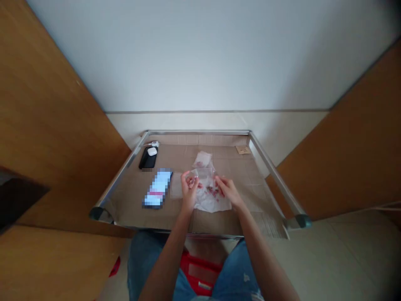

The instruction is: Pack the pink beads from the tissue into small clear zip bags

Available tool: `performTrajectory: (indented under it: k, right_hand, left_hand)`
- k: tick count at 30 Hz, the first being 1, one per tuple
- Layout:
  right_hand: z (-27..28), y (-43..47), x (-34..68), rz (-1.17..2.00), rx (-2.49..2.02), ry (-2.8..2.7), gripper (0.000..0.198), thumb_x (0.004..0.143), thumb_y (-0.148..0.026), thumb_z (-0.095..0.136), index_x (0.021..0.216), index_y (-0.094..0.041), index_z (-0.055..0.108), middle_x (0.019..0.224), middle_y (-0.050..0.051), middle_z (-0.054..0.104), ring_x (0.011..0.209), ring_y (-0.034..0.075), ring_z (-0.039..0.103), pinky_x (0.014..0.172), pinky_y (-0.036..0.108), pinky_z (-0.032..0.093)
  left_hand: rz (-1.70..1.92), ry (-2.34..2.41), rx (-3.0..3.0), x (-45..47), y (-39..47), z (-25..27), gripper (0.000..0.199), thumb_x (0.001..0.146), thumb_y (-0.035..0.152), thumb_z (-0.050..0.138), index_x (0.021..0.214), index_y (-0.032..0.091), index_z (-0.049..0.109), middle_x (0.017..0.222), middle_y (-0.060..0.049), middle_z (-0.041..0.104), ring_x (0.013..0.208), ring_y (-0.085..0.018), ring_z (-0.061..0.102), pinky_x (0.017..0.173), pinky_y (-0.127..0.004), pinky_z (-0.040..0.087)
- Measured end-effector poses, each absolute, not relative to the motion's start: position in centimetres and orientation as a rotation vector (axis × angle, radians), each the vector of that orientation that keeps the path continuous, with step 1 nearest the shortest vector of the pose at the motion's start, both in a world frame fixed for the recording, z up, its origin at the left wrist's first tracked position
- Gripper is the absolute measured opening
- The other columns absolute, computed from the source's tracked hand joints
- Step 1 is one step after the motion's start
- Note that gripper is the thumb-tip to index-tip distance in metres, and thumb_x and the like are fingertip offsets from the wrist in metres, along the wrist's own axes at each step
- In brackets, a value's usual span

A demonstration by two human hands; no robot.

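Note:
Between my two hands a small clear plastic bag (pixel 205 174) is held up by its sides. My left hand (pixel 189 188) pinches its left edge, and my right hand (pixel 226 188) grips the right edge. Below the bag lies a crumpled white sheet (pixel 209 205), thin like tissue or plastic. Small pink and red pieces (pixel 214 191) are scattered on it, too small to name. Just beyond stands another whitish bag (pixel 203 159) with some pinkish bits at its bottom. A flat clear sheet or bag (pixel 176 186) lies left of my left hand.
Cardboard (pixel 250 209) lines the metal-framed table (pixel 275 175). On its left are a lit phone (pixel 158 188) and a dark phone or case (pixel 145 159) with a white earbud case (pixel 152 151) on it. A brown packet (pixel 242 149) lies at the far right. A wall rises behind.

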State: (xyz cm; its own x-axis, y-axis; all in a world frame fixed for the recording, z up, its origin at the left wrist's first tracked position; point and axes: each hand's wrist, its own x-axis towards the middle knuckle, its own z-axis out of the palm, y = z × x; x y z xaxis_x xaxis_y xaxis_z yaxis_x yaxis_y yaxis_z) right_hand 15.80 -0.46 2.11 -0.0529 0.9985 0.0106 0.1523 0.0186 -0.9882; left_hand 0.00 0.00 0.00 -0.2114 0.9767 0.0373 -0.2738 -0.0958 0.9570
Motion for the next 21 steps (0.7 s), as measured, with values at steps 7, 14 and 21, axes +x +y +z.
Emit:
performTrajectory:
  k: [7, 14, 21]
  right_hand:
    - [1.0, -0.3, 15.0, 1.150, -1.164, -1.269, 0.040, 0.073, -0.054, 0.057, 0.074, -0.015, 0.063, 0.057, 0.000, 0.055, 0.049, 0.009, 0.044, 0.046, 0.021, 0.037]
    - [0.0, -0.2, 14.7, 1.098, -1.159, -1.387, 0.032, 0.074, -0.047, 0.060, 0.070, -0.016, 0.062, 0.059, 0.001, 0.058, 0.051, 0.011, 0.049, 0.050, 0.023, 0.040]
    - [-0.2, -0.6, 14.7, 1.037, -1.193, -1.378, 0.030, 0.073, -0.045, 0.062, 0.071, -0.016, 0.061, 0.058, 0.000, 0.058, 0.048, 0.010, 0.046, 0.047, 0.022, 0.037]
  left_hand:
    - [1.540, 1.134, 1.029, 0.2, -0.2, 0.1, 0.047, 0.075, 0.039, 0.061, 0.111, 0.026, 0.033, 0.099, -0.002, 0.051, 0.058, -0.007, 0.057, 0.059, -0.023, 0.051]
    - [1.466, 1.206, 1.310, 0.4, -0.5, 0.1, 0.023, 0.075, 0.033, 0.060, 0.091, 0.020, 0.051, 0.097, -0.004, 0.052, 0.083, -0.014, 0.056, 0.063, -0.022, 0.049]
    - [1.469, 1.261, 1.399, 0.6, -0.7, 0.6, 0.022, 0.071, 0.033, 0.065, 0.082, 0.019, 0.053, 0.093, -0.002, 0.049, 0.079, -0.012, 0.055, 0.057, -0.018, 0.046]
